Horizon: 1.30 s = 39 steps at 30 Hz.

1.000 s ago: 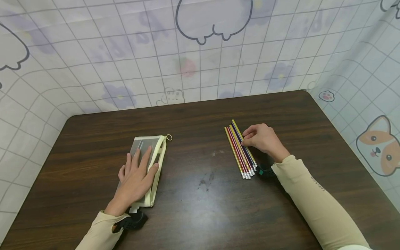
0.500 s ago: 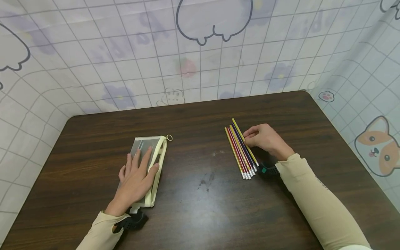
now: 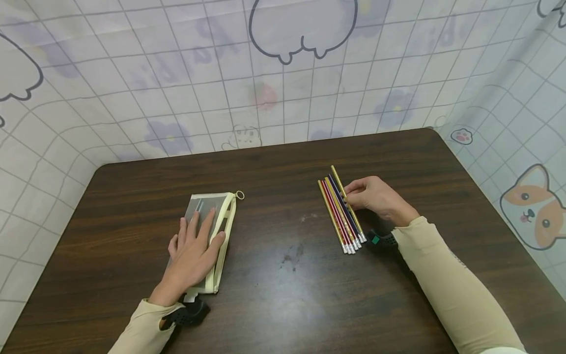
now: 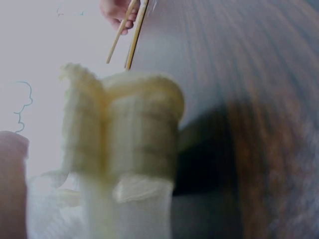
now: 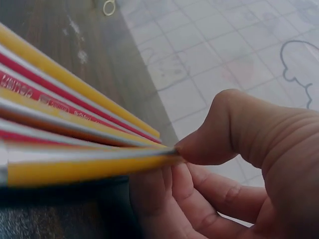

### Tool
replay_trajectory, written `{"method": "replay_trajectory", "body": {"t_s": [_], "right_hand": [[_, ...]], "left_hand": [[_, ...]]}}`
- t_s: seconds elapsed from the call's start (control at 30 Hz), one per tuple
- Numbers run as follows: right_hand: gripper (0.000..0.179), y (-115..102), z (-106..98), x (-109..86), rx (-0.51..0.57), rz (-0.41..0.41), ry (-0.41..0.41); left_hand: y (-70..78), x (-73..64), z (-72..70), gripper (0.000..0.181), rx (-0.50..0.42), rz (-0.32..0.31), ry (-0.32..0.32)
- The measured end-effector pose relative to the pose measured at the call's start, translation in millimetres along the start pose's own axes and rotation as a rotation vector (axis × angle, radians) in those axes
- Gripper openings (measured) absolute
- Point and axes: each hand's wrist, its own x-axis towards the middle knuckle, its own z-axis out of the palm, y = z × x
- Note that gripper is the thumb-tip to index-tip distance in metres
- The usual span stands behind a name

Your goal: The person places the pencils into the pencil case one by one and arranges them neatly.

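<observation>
My left hand (image 3: 190, 258) lies with its fingers extended on a see-through zip pencil pouch (image 3: 205, 200) with pale yellow trim. Up close in the left wrist view, the pouch's yellow edge (image 4: 142, 119) is blurred. On the right, my right hand (image 3: 376, 197) pinches a yellow pencil (image 3: 334, 173) between thumb and fingers. That pencil (image 5: 89, 167) tilts, its far end raised off the table, at the right side of a row of red, yellow and dark blue pencils (image 3: 337, 216). White erasers and silver ferrules point toward me.
Both hands are over a dark brown wooden table (image 3: 274, 196). A ring-shaped zipper pull (image 3: 240, 195) sticks out at the pouch's top corner. Behind the table hangs a white gridded cloth (image 3: 283, 78) with cartoon prints.
The right hand has shifted slightly right and now lifts the outer yellow pencil, which has moved up and away from the row. The left hand and pouch stay in place.
</observation>
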Motion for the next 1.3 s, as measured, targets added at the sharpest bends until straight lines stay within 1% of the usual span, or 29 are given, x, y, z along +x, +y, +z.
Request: {"method": "replay_trajectory", "body": {"t_s": [0.17, 0.37, 0.5, 0.6, 0.9, 1.1, 1.3], "right_hand": [[0.033, 0.6, 0.0, 0.1, 0.078, -0.009, -0.032], [0.036, -0.3, 2.2, 0.1, 0.202, -0.038, -0.090], [0.037, -3.4, 4.8, 0.7, 0.288, -0.035, -0.115], [0.036, -4.9, 6.6, 0.7, 0.327, -0.027, -0.123], [0.039, -6.5, 12.9, 1.1, 0.392, -0.049, -0.154], [0.038, -8.7, 17.9, 1.5, 0.403, -0.037, -0.147], [0.045, -11.3, 27.0, 0.8, 0.438, -0.032, -0.170]], "left_hand": [[0.2, -0.5, 0.3, 0.071, -0.004, 0.000, -0.001], [-0.1, -0.7, 0.6, 0.071, -0.003, 0.001, 0.000], [-0.6, -0.8, 0.6, 0.071, -0.008, 0.003, -0.001], [-0.9, -0.6, 0.2, 0.071, -0.008, 0.005, -0.003], [-1.8, -0.1, 0.1, 0.071, -0.009, 0.009, -0.001], [-3.1, 1.0, 0.7, 0.071, -0.007, 0.010, 0.003], [-3.4, 1.6, 1.0, 0.071, -0.009, 0.010, -0.001]]}}
